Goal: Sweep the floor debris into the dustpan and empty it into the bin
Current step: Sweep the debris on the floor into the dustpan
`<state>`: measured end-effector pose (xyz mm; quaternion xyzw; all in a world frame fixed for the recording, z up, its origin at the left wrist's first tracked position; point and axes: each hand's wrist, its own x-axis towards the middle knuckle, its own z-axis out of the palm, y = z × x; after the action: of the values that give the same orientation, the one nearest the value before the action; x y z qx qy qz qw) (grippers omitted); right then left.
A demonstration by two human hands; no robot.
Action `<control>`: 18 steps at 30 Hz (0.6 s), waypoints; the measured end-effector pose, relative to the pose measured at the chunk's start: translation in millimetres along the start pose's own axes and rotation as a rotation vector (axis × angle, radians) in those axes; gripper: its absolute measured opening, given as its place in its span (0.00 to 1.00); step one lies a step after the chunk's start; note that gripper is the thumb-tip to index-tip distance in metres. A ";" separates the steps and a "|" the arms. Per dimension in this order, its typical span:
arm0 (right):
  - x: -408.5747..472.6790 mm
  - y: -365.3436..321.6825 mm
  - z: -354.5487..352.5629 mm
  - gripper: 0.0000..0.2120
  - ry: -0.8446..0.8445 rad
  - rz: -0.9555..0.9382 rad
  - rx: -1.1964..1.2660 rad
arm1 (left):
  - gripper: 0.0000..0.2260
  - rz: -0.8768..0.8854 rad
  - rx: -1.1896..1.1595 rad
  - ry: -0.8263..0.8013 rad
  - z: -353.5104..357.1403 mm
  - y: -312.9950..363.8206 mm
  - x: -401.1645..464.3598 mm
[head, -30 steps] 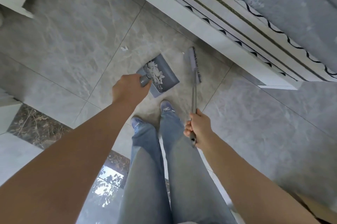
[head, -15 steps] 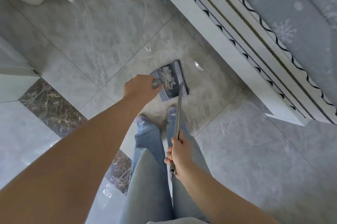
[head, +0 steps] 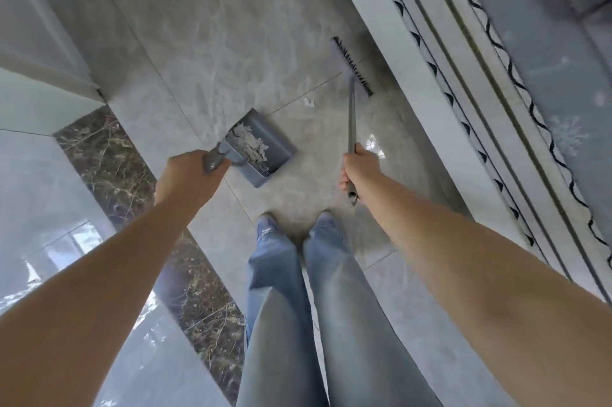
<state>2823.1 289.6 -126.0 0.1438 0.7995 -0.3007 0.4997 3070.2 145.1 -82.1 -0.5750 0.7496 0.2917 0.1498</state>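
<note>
the grey tiled floor fills the view, with a dark marbled strip running from 9 o'clock down toward 6. a bed with a grey patterned cover and a pale frame edged in black trim runs along the side from 12 to 4 o'clock. the person's legs in blue jeans stand at 6 o'clock, shoe tips pointing toward 12.

both forearms reach out long and nearly straight from the lower corners. the broom lies at about 1 o'clock — its thin grey handle runs up from the right hand, and its dark-bristled head sits on the floor close by the bed frame. the right hand is wrapped in a fist round the handle's lower end.

the dustpan is just left of centre, at about 11 o'clock of the feet, with a heap of white debris in it. the left hand has its fingers curled round the dustpan's stubby grey handle.

one small white scrap lies on the floor between dustpan and broom head — apart from both.
</note>
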 end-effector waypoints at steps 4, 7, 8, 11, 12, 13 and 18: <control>22.6 -33.9 20.0 0.08 -0.006 0.066 -0.165 | 0.20 -0.001 0.049 0.014 0.8 -18.3 14.4; -6.8 -8.7 57.4 0.13 -0.133 0.207 -0.152 | 0.20 -0.038 0.033 0.003 2.7 -32.8 15.9; -23.2 4.3 71.0 0.14 -0.172 0.235 -0.122 | 0.20 -0.050 0.020 -0.001 3.4 -35.0 15.8; -66.5 44.2 99.5 0.11 -0.269 0.321 0.055 | 0.20 -0.061 0.000 -0.007 10.0 -33.8 15.9; -78.3 52.4 104.3 0.12 -0.291 0.355 0.107 | 0.21 -0.058 0.001 -0.008 11.1 -33.1 15.7; -88.9 58.8 104.2 0.14 -0.306 0.381 0.130 | 0.21 -0.056 0.001 -0.014 11.6 -32.2 15.9; -113.1 68.6 76.1 0.12 -0.318 0.294 0.131 | 0.19 -0.064 -0.047 -0.044 4.4 -38.1 9.7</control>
<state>2965.7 303.4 -73.3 0.2419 0.6598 -0.2947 0.6475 3103.1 133.8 -101.1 -0.5957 0.7202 0.3167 0.1618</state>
